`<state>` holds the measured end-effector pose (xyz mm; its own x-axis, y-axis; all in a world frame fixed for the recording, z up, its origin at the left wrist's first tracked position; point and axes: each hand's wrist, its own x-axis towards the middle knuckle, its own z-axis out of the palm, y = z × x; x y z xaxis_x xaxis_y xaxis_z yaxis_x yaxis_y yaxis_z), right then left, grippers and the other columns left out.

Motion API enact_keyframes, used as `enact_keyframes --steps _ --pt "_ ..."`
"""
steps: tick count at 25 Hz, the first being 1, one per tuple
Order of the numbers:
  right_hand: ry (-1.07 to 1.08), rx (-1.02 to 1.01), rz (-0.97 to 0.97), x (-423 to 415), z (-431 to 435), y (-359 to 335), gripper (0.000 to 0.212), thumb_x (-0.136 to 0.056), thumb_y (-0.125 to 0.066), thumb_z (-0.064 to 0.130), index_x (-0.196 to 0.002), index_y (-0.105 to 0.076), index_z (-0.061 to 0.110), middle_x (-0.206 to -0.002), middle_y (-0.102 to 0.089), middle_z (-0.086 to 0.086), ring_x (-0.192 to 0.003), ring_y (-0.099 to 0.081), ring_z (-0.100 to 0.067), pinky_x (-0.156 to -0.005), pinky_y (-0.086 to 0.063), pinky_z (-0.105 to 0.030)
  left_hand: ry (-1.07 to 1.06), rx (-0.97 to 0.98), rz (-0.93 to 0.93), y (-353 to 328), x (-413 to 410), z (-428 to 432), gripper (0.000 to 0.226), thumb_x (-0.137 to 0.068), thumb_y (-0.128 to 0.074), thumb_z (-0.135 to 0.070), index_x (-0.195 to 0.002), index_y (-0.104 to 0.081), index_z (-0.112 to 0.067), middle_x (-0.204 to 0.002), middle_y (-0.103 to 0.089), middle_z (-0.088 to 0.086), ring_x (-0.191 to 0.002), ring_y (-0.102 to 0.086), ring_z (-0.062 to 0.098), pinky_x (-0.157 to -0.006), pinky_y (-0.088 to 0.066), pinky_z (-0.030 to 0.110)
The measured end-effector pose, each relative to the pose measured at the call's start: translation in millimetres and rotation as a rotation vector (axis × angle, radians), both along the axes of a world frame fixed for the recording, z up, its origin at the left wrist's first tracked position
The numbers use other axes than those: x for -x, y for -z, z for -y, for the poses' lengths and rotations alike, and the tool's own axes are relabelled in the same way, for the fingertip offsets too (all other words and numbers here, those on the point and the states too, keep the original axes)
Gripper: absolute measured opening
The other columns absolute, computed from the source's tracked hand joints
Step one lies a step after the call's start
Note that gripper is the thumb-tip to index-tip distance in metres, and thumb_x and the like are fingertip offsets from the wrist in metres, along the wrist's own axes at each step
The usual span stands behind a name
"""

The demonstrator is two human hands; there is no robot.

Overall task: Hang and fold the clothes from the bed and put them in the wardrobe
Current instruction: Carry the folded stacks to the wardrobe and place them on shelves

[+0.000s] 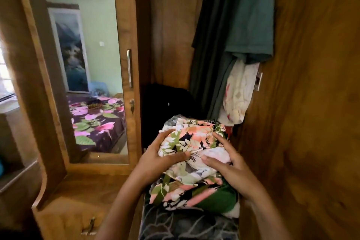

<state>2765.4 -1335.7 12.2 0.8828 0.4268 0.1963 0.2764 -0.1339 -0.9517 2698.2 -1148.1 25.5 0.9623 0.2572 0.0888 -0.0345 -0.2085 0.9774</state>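
A folded floral garment (pixel 194 148), printed with white and olive leaves, peach-pink patches and black strokes, sits bunched between the two hands. It is at the mouth of the open wardrobe (pixel 171 25), on top of a stack. Its lower layers spill down over one plain green cloth (pixel 220 198), and below that, nearest the camera, lies one dark cloth with a grey leaf print (pixel 185 226).

Both hands are on this one garment. The left hand (pixel 163 154) grips its left side, with the fingers curled over the upper edge and the thumb laid across the front fold. The right hand (pixel 228 165) cups the right side, its fingers loosely bent and spread over the cloth and its thumb pressing into the pale fold near the middle. The two thumb tips nearly meet.

Behind the stack a black item (pixel 165 101) lies low in the wardrobe; what it is cannot be told. Three garments hang above: a dark green one (pixel 212 35), a teal T-shirt (pixel 251 15) just beside it, and below that a white piece with a red and beige print (pixel 239 91).

To the left one drawer pull (pixel 90 226) shows low down. Above it stands the mirrored door (pixel 83 64) with one metal bar handle (pixel 129 68). The mirror reflects a bed with a purple spread of pink flowers (pixel 97 122), and a tall framed picture (pixel 72 50) on a green wall.
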Motion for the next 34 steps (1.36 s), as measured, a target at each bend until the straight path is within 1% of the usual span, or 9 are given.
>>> enact_keyframes --steps 4,7,12,17,20,23,26,30,34 --pt "0.008 -0.031 0.074 -71.4 -30.2 -32.6 0.066 -0.076 -0.072 0.035 -0.132 -0.041 0.051 -0.132 -0.029 0.023 -0.124 -0.024 0.002 -0.101 -0.027 -0.024 -0.008 -0.083 0.034 -34.7 -70.6 -36.2 0.069 -0.049 -0.081 -0.053 -0.107 -0.043 -0.058 -0.104 -0.063 -0.009 -0.076 -0.070 0.008 -0.070 -0.055 0.028" --pt "-0.059 -0.100 0.100 -132.2 -57.4 -62.1 0.071 -0.056 -0.078 0.050 -0.121 -0.050 0.059 -0.140 -0.045 0.013 -0.130 -0.042 -0.012 -0.109 -0.036 -0.039 -0.062 -0.170 0.085 -68.3 -126.7 -63.1 0.079 -0.040 -0.078 -0.062 -0.110 -0.043 -0.057 -0.108 -0.061 -0.011 -0.087 -0.068 0.011 -0.081 -0.055 0.033" --pt "-0.141 -0.264 0.097 -227.8 -109.6 -104.7 0.056 -0.076 -0.075 0.020 -0.121 -0.054 0.046 -0.126 -0.058 0.005 -0.093 -0.066 -0.005 -0.074 -0.052 -0.014 -0.142 -0.273 0.208 -118.6 -215.4 -104.2 0.089 -0.030 -0.077 -0.064 -0.115 -0.053 -0.050 -0.117 -0.063 -0.011 -0.103 -0.062 0.012 -0.094 -0.050 0.038" --pt "-0.179 -0.367 0.041 -317.9 -169.3 -133.6 0.050 -0.077 -0.075 0.020 -0.113 -0.056 0.049 -0.128 -0.055 0.003 -0.109 -0.061 -0.018 -0.093 -0.051 -0.038 -0.266 -0.323 0.212 -160.6 -289.2 -146.8 0.091 -0.042 -0.083 -0.055 -0.126 -0.050 -0.042 -0.131 -0.052 -0.008 -0.117 -0.052 0.017 -0.102 -0.044 0.036" --pt "-0.187 -0.177 0.033 -363.2 -210.7 -112.9 0.050 -0.083 -0.070 0.022 -0.125 -0.050 0.039 -0.134 -0.047 0.005 -0.119 -0.051 -0.018 -0.094 -0.047 -0.032 -0.413 -0.500 0.014 -142.5 -331.1 -161.1 0.077 -0.070 -0.079 -0.040 -0.137 -0.042 -0.034 -0.142 -0.041 0.006 -0.127 -0.043 0.027 -0.104 -0.038 0.031" --pt "-0.283 0.078 -0.033 -387.7 -233.8 -82.4 0.027 -0.090 -0.060 0.036 -0.115 -0.050 0.036 -0.139 -0.047 -0.002 -0.113 -0.050 -0.016 -0.092 -0.045 -0.029 -0.555 -0.782 -0.195 -111.9 -347.8 -165.2 0.059 -0.081 -0.069 -0.040 -0.134 -0.048 -0.026 -0.135 -0.039 0.015 -0.124 -0.043 0.032 -0.101 -0.038 0.034" --pt "-0.243 0.276 0.119 -403.9 -235.5 -88.6 0.056 -0.085 -0.040 0.067 -0.134 -0.042 0.040 -0.151 -0.033 -0.004 -0.135 -0.035 -0.023 -0.113 -0.028 -0.041 -0.614 -0.870 0.022 -107.9 -343.8 -170.4 0.038 -0.089 -0.060 -0.039 -0.121 -0.061 -0.020 -0.134 -0.047 0.011 -0.122 -0.047 0.024 -0.098 -0.039 0.030" --pt "-0.103 0.363 0.478 -391.7 -231.4 -94.4 0.060 -0.088 -0.026 0.067 -0.141 -0.037 0.041 -0.158 -0.015 0.007 -0.146 -0.012 -0.017 -0.117 -0.017 -0.041 -0.543 -0.901 0.339 -104.7 -339.0 -162.3 0.035 -0.099 -0.040 -0.031 -0.122 -0.061 -0.017 -0.134 -0.054 0.002 -0.125 -0.046 0.013 -0.102 -0.030 0.018" --pt "-0.098 0.651 0.796 -372.0 -245.1 -62.4 0.067 -0.087 -0.007 0.060 -0.144 -0.034 0.036 -0.156 -0.022 0.009 -0.144 -0.012 -0.010 -0.118 -0.012 -0.037 -0.419 -0.847 0.149 -62.1 -351.7 -171.5 0.034 -0.098 -0.042 -0.027 -0.126 -0.058 -0.017 -0.137 -0.052 0.001 -0.129 -0.043 0.012 -0.102 -0.028 0.017"
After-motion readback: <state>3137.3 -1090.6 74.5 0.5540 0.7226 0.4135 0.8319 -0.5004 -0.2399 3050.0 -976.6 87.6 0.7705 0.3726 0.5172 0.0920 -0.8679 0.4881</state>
